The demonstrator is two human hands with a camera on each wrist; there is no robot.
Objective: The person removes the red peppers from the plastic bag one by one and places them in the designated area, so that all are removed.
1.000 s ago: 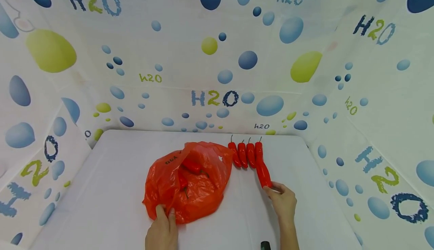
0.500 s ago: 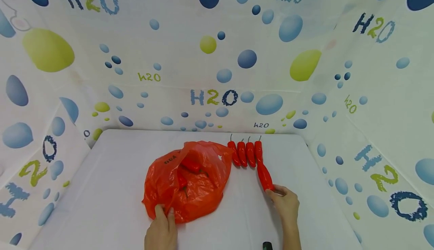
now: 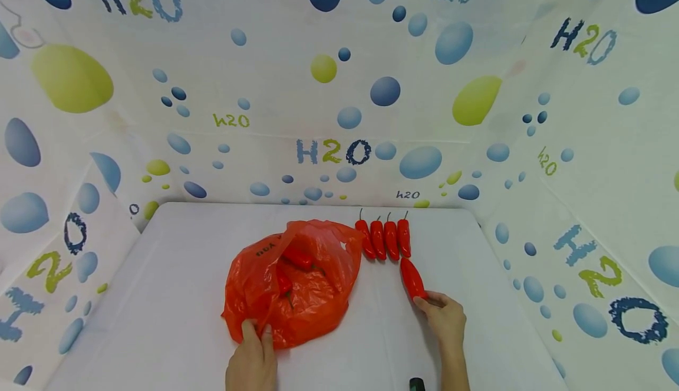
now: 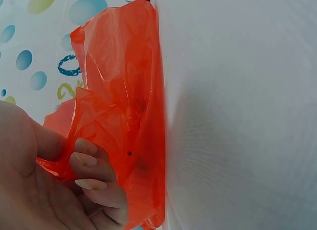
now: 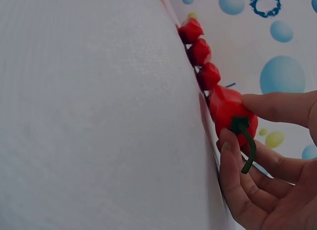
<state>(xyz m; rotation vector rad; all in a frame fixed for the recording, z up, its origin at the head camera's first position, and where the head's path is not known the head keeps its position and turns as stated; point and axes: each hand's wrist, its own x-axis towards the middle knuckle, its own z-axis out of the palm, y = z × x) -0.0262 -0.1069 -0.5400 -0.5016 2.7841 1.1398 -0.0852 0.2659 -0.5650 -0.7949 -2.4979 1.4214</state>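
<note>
My right hand (image 3: 447,319) pinches a red chili pepper (image 3: 412,279) by its stem end, and its tip points away toward the back row. In the right wrist view the green stem (image 5: 247,146) of this chili pepper curves out between the thumb and fingers. Several more red chili peppers (image 3: 391,240) lie side by side at the back, stems facing the wall. My left hand (image 3: 252,355) grips the near edge of a red plastic bag (image 3: 318,320), its curled fingers showing in the left wrist view. Inside the bag's mouth lie red chili peppers (image 3: 299,258) with dark stems.
A white table (image 3: 175,273) carries everything, with a patterned curtain (image 3: 265,84) behind it and at both sides. A dark-topped object (image 3: 417,384) shows at the bottom edge, left of the right forearm, mostly out of frame.
The held chili pepper's tip now sits just apart from the rightmost chili pepper of the row, where it overlapped it before. The left hand keeps its hold on the bag; the head view shifts slightly.
</note>
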